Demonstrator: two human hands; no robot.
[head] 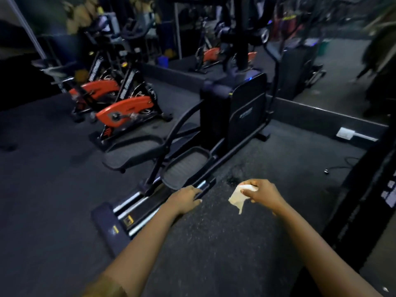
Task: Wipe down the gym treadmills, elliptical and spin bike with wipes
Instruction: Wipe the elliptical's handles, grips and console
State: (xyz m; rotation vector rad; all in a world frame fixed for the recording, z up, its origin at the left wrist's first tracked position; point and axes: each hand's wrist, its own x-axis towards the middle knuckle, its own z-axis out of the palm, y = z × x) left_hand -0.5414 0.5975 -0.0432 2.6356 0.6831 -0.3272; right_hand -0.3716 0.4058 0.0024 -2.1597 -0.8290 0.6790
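Note:
A black elliptical (231, 112) stands in the middle of the head view, its two grey foot pedals (184, 166) and silver floor rails (137, 202) running toward me. My left hand (185, 198) reaches down with fingers extended, touching the rail's right edge below the near pedal. My right hand (260, 192) hovers over the floor to the right of the rails and pinches a crumpled white wipe (239, 197), which hangs from thumb and fingers. Two red-and-black spin bikes (126, 110) stand to the left behind the elliptical.
Dark speckled rubber floor (214, 243) lies all around. A wall mirror (321, 67) behind the elliptical reflects the machines. A white wall socket (345, 133) with a cable sits at the right. A dark machine frame (368, 189) rises along the right edge.

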